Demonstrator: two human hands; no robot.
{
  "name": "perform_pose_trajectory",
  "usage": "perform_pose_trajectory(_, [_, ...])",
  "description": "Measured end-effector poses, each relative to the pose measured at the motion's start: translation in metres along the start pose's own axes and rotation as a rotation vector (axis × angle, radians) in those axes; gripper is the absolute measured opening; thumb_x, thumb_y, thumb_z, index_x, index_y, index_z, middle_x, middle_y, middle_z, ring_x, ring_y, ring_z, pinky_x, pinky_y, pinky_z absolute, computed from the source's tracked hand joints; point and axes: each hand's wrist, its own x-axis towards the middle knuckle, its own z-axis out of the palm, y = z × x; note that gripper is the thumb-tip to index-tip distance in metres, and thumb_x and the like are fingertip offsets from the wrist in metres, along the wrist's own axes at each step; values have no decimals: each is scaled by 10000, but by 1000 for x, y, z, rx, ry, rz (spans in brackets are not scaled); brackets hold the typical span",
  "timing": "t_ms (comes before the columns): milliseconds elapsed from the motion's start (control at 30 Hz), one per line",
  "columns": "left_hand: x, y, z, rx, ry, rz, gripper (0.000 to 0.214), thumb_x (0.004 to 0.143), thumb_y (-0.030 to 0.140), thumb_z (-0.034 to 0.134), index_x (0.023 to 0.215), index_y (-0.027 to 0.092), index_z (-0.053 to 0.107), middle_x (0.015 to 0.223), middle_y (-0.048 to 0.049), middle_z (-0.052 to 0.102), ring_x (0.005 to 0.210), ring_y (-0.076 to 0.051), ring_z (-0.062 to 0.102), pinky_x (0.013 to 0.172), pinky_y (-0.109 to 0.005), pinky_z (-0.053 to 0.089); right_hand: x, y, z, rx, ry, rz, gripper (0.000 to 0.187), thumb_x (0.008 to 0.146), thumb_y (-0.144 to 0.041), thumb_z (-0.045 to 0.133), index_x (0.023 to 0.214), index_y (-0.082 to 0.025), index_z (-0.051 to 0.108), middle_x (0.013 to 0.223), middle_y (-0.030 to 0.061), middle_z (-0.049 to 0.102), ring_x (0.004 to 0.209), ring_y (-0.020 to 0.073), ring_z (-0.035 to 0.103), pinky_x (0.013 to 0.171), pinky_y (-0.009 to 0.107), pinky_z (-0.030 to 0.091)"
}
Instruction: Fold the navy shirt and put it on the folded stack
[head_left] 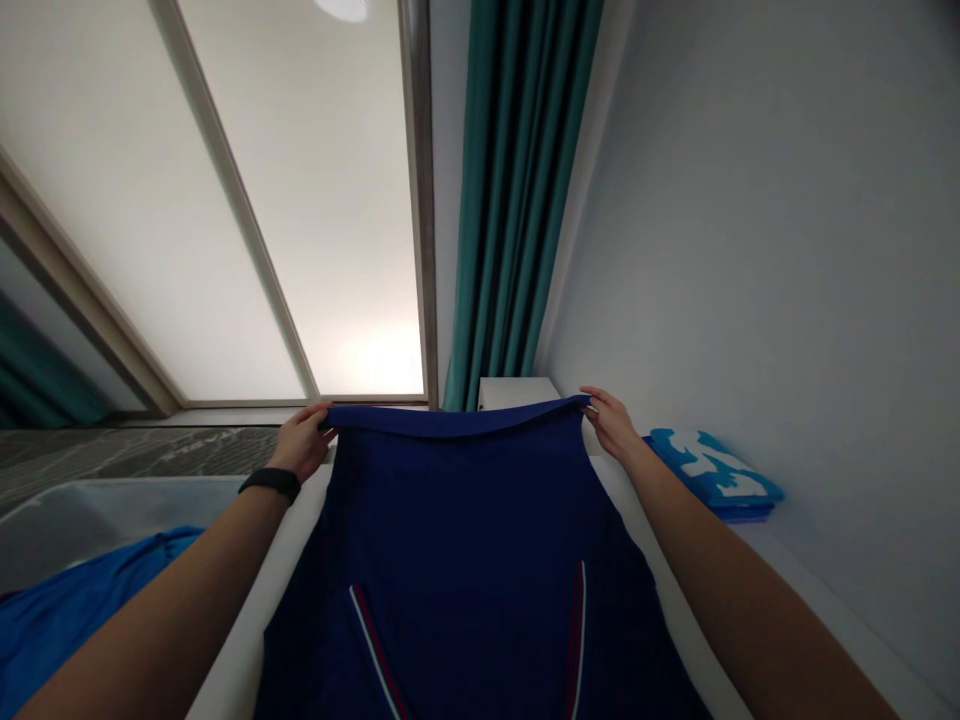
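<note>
A navy blue apron (457,520) is stretched out between my two hands, its folded top edge sagging slightly in the middle. It widens downward, and two slanting red-and-white trim strips mark its lower part. At the top left corner, my left hand (301,440), with a black band on the wrist, pinches the cloth. My right hand (609,420) grips the top right corner between thumb and fingers. The apron's lower end runs out of view at the bottom.
A folded blue-and-white cloth (712,468) tops a small stack by the right wall. On the left stands a translucent plastic bin (135,490) with blue fabric (97,590) inside. Behind are a white box-like cabinet (517,392), a teal curtain (525,190) and frosted panels (330,220).
</note>
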Motion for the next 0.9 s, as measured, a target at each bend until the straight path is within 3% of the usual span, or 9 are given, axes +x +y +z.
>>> perform_pose_trajectory(267, [0,0,-2,-10,-12,25,75,715,149,611,780,180,632,723,-11,625,663,-127,625,692,-263,559,15,-6,27,13,-27,-44,265,705,-223,589,954,-220,679,827,4,711,754,144,660,706,255,526])
perform_pose_trajectory(600, [17,-12,9,112,27,9,98,723,105,586,808,151,605,747,-26,629,685,-124,640,646,-240,563,17,6,-4,-88,97,0,223,668,-184,592,880,-204,660,733,-7,664,691,124,627,634,210,506])
perform_pose_trajectory(767, [8,-30,-7,340,62,-60,74,665,104,627,729,140,618,661,-19,600,588,-140,611,543,-265,550,-3,27,-19,-250,130,142,209,651,-142,544,820,-168,664,595,-7,609,490,107,554,457,204,427])
perform_pose_trajectory(900, [-6,-37,-21,536,23,-61,52,640,116,602,655,153,636,579,-7,594,454,-129,549,417,-229,446,-23,42,-30,-401,121,216,193,647,-135,516,774,-131,663,503,-2,560,382,104,482,349,195,260])
